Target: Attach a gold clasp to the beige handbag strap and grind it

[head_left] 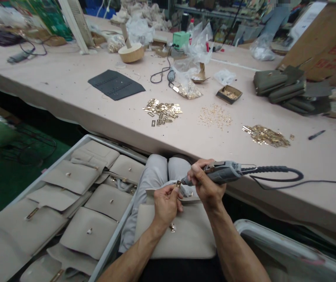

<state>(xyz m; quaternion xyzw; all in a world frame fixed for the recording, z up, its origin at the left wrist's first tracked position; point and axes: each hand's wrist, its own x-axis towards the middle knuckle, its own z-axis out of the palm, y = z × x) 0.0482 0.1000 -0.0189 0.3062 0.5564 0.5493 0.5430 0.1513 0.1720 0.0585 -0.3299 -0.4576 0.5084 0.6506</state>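
A grey electric screwdriver (222, 172) with a thick black cord is gripped in my right hand (207, 182), its tip pointing left. That tip meets a small gold metal plate (177, 183) pinched in my left hand (167, 201). The plate sits at the edge of a bag flap, though my fingers hide part of it. A beige handbag (185, 235) lies across my lap, with a gold clasp piece (172, 227) on its front. Clear plastic (187, 192) shows between my hands.
A crate (113, 235) of beige bags stands at my left, another crate (273, 227) at my right. On the table (103, 113) lie gold plates (163, 111), tiny screws (215, 116), more gold pieces (266, 135), a black sheet (116, 85) and dark bags (288, 90).
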